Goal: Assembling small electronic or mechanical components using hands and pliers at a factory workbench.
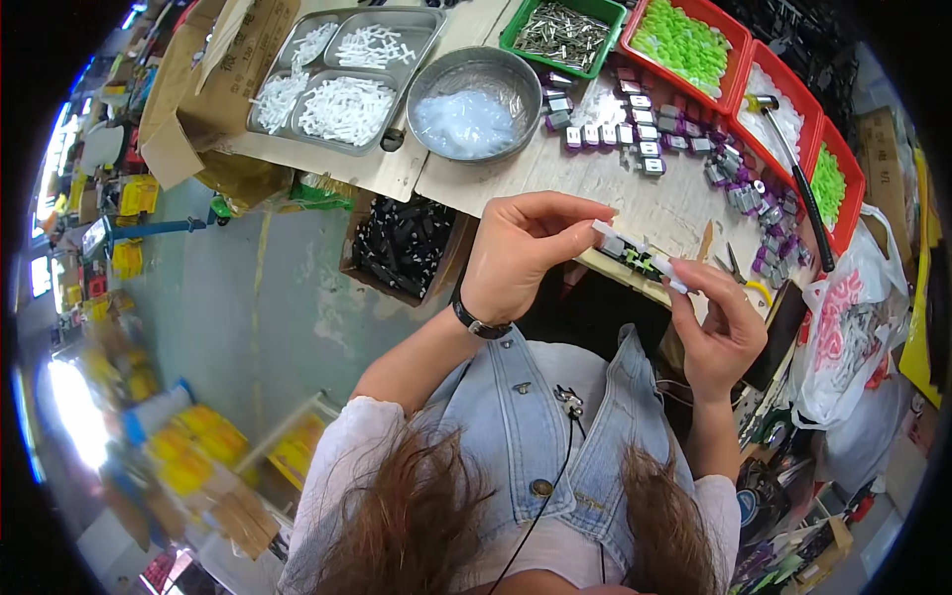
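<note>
Between both hands, just over the table's near edge, is a small assembly of black, grey and bright green parts (636, 258) with white pieces at its ends. My left hand (521, 253), with a dark strap at the wrist, pinches its left end between thumb and fingers. At the other end, my right hand (716, 322) pinches a white plastic piece (671, 276) against it. The fingers partly hide both ends. Beyond the hands, many small purple and grey assembled parts (650, 149) stand on the table in loose rows and a heap.
A steel bowl (474, 59) holds a translucent gel-like mass. Left of it sits a divided metal tray (426, 25) of white pieces. Green (617, 42) and red bins (736, 74) hold metal pins and plastic parts. A hammer (811, 213) leans there; a white plastic bag (818, 382) hangs right.
</note>
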`<state>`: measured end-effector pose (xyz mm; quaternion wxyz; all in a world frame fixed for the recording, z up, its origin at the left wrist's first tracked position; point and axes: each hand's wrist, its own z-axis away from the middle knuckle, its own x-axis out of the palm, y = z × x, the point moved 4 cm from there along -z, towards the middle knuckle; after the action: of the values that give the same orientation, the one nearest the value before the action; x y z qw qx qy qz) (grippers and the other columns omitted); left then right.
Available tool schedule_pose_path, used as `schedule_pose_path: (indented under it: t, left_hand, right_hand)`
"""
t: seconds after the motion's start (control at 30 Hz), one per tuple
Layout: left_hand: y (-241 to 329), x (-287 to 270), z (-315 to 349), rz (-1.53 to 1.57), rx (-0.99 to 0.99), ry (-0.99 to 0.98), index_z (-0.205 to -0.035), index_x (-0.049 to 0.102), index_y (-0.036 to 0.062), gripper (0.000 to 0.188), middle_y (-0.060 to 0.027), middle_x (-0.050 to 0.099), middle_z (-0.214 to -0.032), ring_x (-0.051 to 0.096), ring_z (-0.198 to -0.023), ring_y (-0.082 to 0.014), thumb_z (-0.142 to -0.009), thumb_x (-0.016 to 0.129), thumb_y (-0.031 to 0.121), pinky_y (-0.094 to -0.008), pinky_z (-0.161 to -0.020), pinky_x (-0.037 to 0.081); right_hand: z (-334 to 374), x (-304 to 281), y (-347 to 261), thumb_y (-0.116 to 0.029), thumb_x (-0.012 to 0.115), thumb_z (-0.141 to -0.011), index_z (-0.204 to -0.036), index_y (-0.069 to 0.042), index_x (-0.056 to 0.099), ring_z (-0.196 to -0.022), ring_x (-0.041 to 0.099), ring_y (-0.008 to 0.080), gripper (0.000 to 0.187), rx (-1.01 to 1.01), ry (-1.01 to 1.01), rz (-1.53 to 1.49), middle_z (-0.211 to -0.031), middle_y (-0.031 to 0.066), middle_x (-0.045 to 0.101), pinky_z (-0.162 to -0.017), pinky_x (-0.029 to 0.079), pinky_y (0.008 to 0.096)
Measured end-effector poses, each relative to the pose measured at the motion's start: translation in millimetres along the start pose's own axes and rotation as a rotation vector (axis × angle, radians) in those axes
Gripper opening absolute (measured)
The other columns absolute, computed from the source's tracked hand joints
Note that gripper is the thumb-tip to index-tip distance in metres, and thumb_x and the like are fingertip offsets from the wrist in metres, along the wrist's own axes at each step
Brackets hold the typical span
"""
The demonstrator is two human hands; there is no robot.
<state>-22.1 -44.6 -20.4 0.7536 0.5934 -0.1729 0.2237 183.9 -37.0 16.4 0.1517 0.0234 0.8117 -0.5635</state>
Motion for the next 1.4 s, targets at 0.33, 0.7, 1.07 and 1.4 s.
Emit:
schedule_pose_path:
  t: [0.33, 0.7, 1.07, 1.4]
  left_hand:
    - [-2, 17, -1, -0.159, 0.031, -0.03, -0.103, 0.069, -0.0049, 0.018, -0.0111, 0.069, -0.095, 0.064, -0.084, -0.013, -0.085, 0.067, -0.004, -0.0239, -0.075, 0.05]
    - [-23, 20, 0, -0.016, -0.118, 0.007, -0.106, 0.065, -0.0066, 0.019, -0.0141, 0.069, -0.099, 0.066, -0.091, -0.0157, -0.086, 0.065, -0.005, -0.0278, -0.085, 0.054]
    - [7, 35, -16, -0.737, 0.337, -0.219, -0.097, 0.068, 0.0036, 0.018, -0.0067, 0.065, -0.1, 0.059, -0.103, -0.0188, -0.08, 0.072, 0.011, -0.0328, -0.091, 0.045]
    - [12, 49, -31, -1.013, 0.326, -0.327, -0.082, 0.068, 0.0025, 0.012, -0.006, 0.067, -0.081, 0.061, -0.081, -0.0181, -0.079, 0.074, 0.012, -0.031, -0.08, 0.045]
  right_hand:
    - [-6, -14, -2, 0.016, 0.067, -0.07, -0.096, 0.005, 0.07, -0.089, 0.068, 0.0226, 0.028, -0.046, -0.015, 0.028, -0.094, 0.0139, 0.071, -0.078, 0.054, 0.0294]
    - [-10, -10, 3, 0.012, 0.073, -0.068, -0.096, 0.0, 0.073, -0.082, 0.07, 0.0252, 0.031, -0.262, -0.079, 0.193, -0.097, 0.0156, 0.071, -0.073, 0.055, 0.0277]
    - [-1, -18, 19, 0.01, 0.076, -0.068, -0.096, 0.002, 0.071, -0.093, 0.069, 0.0228, 0.03, -0.066, -0.086, 0.002, -0.1, 0.0167, 0.07, -0.083, 0.054, 0.0307]
    - [-2, -23, 8, 0.008, 0.077, -0.068, -0.098, -0.002, 0.073, -0.09, 0.07, 0.0226, 0.032, -0.186, -0.096, 0.169, -0.1, 0.0139, 0.071, -0.079, 0.055, 0.029]
